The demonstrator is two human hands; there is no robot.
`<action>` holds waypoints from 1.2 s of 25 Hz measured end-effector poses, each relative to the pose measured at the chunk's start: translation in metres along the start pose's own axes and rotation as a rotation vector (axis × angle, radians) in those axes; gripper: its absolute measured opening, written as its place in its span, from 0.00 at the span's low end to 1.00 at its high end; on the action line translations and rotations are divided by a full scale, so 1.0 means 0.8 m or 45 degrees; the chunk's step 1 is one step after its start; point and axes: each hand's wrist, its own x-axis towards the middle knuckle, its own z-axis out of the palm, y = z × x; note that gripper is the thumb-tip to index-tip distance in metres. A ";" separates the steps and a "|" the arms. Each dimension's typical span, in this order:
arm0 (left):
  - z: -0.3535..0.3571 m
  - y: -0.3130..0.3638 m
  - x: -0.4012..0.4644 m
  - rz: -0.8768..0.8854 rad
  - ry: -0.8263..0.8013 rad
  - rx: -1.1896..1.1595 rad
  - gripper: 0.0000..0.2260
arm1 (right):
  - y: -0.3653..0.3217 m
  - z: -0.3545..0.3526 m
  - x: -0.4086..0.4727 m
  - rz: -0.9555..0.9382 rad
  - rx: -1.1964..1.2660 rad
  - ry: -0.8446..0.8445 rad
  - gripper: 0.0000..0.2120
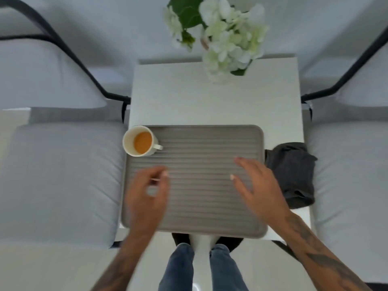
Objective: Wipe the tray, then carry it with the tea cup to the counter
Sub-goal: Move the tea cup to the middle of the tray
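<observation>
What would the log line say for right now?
left hand: empty | right hand: open over tray | cloth: beside tray | tea cup: tray corner

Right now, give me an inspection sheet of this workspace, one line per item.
Surface: white table, mostly bare at the far end.
Job's things: grey ribbed tray at the near edge; tea cup with tea, on the tray's far left corner; dark cloth crumpled on the table, right of the tray.
Clutter: white flowers at the far end.
Grippers: left hand and right hand over the tray, fingers loose, holding nothing; blurred.
Cables: nothing seen.
Surroundings: grey cushioned seats with black frames on both sides; the person's legs below.
</observation>
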 end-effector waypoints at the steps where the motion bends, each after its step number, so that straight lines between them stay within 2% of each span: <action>1: -0.041 -0.018 0.024 -0.107 0.101 0.028 0.08 | -0.033 0.018 0.021 -0.040 0.116 -0.050 0.20; 2: -0.077 -0.037 0.050 -0.188 0.124 0.058 0.11 | -0.064 0.040 0.044 -0.077 0.201 -0.093 0.20; 3: -0.104 -0.058 0.077 -0.222 0.060 0.104 0.15 | -0.091 0.066 0.066 -0.103 0.249 -0.125 0.20; 7: -0.120 -0.117 0.162 -0.217 -0.589 0.314 0.43 | -0.143 0.143 0.130 -0.050 0.143 -0.222 0.21; 9: -0.105 -0.129 0.186 -0.108 -0.807 0.372 0.49 | -0.148 0.165 0.145 0.013 0.035 -0.228 0.22; 11: -0.089 -0.139 0.198 0.065 -0.916 0.291 0.47 | -0.147 0.176 0.149 0.040 0.010 -0.229 0.21; 13: -0.079 -0.152 0.204 0.155 -0.946 0.173 0.44 | -0.145 0.185 0.148 0.026 0.006 -0.213 0.21; 20: -0.056 -0.182 0.205 -0.015 -0.912 -0.162 0.41 | -0.141 0.209 0.159 0.059 0.047 -0.197 0.30; 27: -0.057 -0.184 0.206 -0.041 -0.855 -0.178 0.41 | -0.147 0.205 0.164 -0.044 0.154 -0.175 0.32; 30: -0.061 -0.159 0.196 0.031 -0.822 -0.173 0.39 | -0.154 0.179 0.148 -0.078 0.194 -0.131 0.31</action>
